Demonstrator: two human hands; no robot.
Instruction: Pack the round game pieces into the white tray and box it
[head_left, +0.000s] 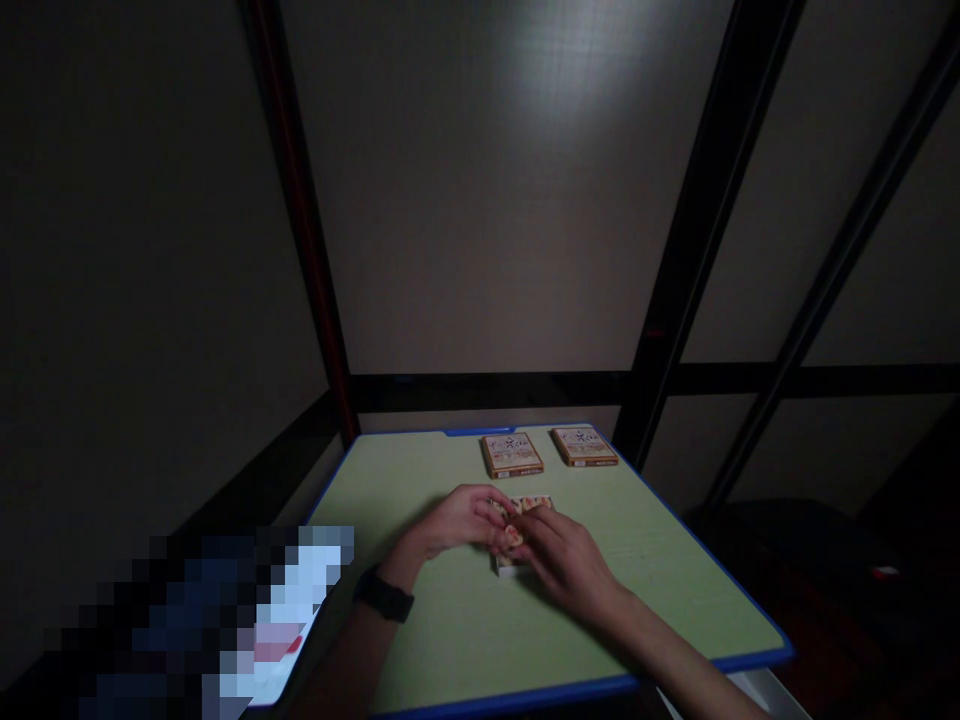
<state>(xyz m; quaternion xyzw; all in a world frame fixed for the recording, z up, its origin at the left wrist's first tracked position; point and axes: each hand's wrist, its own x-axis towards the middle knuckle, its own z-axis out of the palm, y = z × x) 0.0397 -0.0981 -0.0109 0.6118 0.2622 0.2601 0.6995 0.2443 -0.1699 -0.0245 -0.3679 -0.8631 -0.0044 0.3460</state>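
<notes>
Over a shallow white-edged box (pixel 513 571) on the table, my two hands meet. A round, pale Chinese chess piece (pixel 514 536) with a red mark shows between their fingertips. My left hand (pixel 466 520), a dark band on its wrist, has its fingers closed at the piece's left side. From the right, my right hand (pixel 564 550) pinches at the same piece. More round pieces (pixel 534 501) with red marks lie in the box, partly covered by my fingers.
Two flat, closed boxes with printed lids, a left one (pixel 512 454) and a right one (pixel 584 447), lie near the far edge of the green, blue-rimmed table (pixel 637 620). A panelled wall (pixel 495 250) rises behind it. The lower left is pixelated.
</notes>
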